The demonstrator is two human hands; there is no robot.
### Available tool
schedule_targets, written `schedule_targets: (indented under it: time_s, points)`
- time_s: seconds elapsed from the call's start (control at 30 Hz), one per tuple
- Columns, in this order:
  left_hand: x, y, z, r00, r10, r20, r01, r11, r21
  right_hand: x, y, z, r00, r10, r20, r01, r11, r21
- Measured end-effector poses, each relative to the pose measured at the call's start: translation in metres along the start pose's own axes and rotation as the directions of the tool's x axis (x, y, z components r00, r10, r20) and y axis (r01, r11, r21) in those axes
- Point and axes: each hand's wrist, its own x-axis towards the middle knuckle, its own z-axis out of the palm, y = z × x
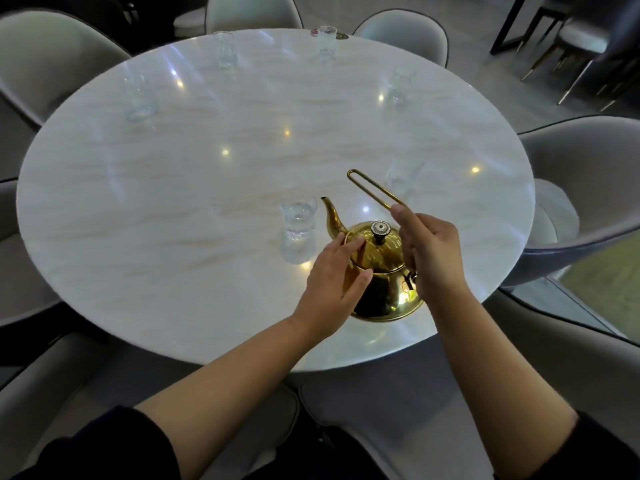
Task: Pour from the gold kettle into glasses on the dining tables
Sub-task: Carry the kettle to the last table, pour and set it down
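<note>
The gold kettle (pixel 381 271) stands on the round white marble table (pixel 173 202) near its front right edge, spout pointing away toward a clear glass (pixel 298 233) just left of it. My right hand (pixel 429 258) grips the kettle's thin wire handle, which sticks up and away. My left hand (pixel 332 282) rests flat against the kettle's left side by the lid. Several other clear glasses ring the table, such as one at the far left (pixel 140 98) and one at the far edge (pixel 327 41).
Grey upholstered chairs (pixel 588 188) surround the table on all sides. A glass (pixel 400 178) stands just beyond the kettle's handle on the right. Dark chairs and a table leg (pixel 505 26) are at the back right.
</note>
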Motion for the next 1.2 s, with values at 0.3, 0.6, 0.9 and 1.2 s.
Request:
schedule_targets:
  time_s: [0.3,0.6,0.9,1.2]
  points:
    - [-0.047,0.041,0.06,0.993,0.07,-0.092,-0.07,0.998,0.002,-0.062,-0.008,-0.072,1.0,0.015,0.012,-0.016,0.998,0.059]
    - [-0.109,0.11,0.151,0.987,0.059,-0.151,-0.07,0.995,-0.069,-0.126,-0.012,-0.173,0.998,-0.015,0.066,0.013,0.999,0.034]
    - [-0.142,0.135,0.203,0.993,0.087,-0.077,-0.09,0.995,-0.038,-0.165,-0.008,-0.234,0.999,0.004,0.043,-0.006,0.999,0.047]
    - [-0.133,0.146,0.21,0.995,0.095,-0.043,-0.097,0.995,-0.029,-0.166,-0.006,-0.25,1.0,-0.009,0.002,0.009,0.995,0.104]
